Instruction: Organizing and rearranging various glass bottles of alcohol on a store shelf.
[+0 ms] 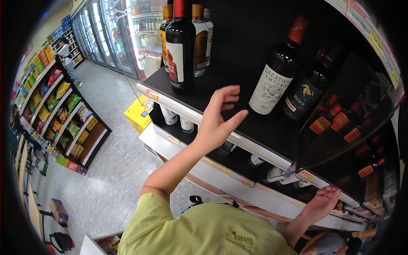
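Note:
My left hand (219, 119) is raised in front of the top black shelf (221, 91), fingers spread and slightly curled, holding nothing. It hovers just left of a dark wine bottle with a red cap and white label (276, 72). A second dark bottle with a black label (304, 93) stands beside that one. My right hand (325, 202) is lower down, fingers resting on the white front edge of a lower shelf (255, 193) near its price tags, gripping nothing. Tall dark bottles (180, 46) stand at the shelf's left end.
Small red-capped bottles (335, 121) fill the right side of the shelving. A yellow box (138, 114) sits on the tiled floor by the shelf. Snack racks (59, 114) line the aisle on the left, glass-door coolers (106, 34) stand behind, and a person (68, 59) stands far off.

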`<state>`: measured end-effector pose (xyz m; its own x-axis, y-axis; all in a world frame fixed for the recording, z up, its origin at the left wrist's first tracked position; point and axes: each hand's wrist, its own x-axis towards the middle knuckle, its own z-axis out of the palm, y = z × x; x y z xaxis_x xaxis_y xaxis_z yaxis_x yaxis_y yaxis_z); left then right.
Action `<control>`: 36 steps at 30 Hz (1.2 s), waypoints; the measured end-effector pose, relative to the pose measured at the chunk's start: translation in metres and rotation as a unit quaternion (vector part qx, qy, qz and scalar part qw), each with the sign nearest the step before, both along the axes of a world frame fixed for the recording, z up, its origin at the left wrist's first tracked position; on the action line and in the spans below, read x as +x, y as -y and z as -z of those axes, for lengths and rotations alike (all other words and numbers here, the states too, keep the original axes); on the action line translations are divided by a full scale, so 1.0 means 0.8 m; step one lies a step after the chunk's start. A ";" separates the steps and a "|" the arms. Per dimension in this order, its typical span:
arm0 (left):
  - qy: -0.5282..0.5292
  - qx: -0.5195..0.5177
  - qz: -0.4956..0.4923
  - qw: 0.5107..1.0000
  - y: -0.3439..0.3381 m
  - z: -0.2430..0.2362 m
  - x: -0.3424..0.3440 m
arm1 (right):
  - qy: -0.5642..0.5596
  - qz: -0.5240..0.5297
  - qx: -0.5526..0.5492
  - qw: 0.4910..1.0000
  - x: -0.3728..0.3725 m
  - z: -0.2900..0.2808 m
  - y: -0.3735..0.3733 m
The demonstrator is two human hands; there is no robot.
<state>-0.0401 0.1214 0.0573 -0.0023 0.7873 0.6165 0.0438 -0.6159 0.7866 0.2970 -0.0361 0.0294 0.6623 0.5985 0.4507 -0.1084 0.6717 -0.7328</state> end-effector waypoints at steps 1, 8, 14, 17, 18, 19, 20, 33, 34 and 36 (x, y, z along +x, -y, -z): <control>0.004 0.000 0.010 1.000 -0.013 -0.005 0.005 | 0.035 0.018 -0.006 0.999 -0.019 -0.001 0.003; -0.057 -0.040 0.065 0.996 -0.093 -0.027 0.034 | 0.219 0.017 -0.029 0.975 -0.079 0.026 0.013; -0.084 -0.021 0.074 0.994 -0.088 -0.018 0.029 | 0.251 0.003 -0.091 0.964 -0.108 0.041 0.029; -0.076 0.007 0.058 0.995 -0.051 -0.017 0.012 | 0.261 -0.003 -0.103 0.960 -0.120 0.041 0.033; -0.076 0.007 0.060 0.995 -0.045 -0.014 0.005 | 0.261 -0.001 -0.104 0.960 -0.123 0.041 0.034; -0.087 0.038 0.044 0.994 -0.040 -0.010 -0.003 | 0.262 -0.009 -0.104 0.960 -0.126 0.041 0.033; -0.098 0.070 0.027 0.992 -0.036 -0.007 -0.011 | 0.262 -0.017 -0.105 0.959 -0.130 0.042 0.032; -0.108 0.127 -0.042 0.985 -0.027 -0.018 -0.092 | 0.296 -0.101 -0.088 0.946 -0.197 0.040 0.009; -0.099 0.087 0.002 0.991 -0.037 -0.027 -0.086 | 0.306 -0.107 -0.091 0.942 -0.199 0.040 0.009; -0.085 0.026 0.064 0.994 -0.070 -0.048 -0.067 | 0.318 -0.109 -0.095 0.937 -0.201 0.040 0.011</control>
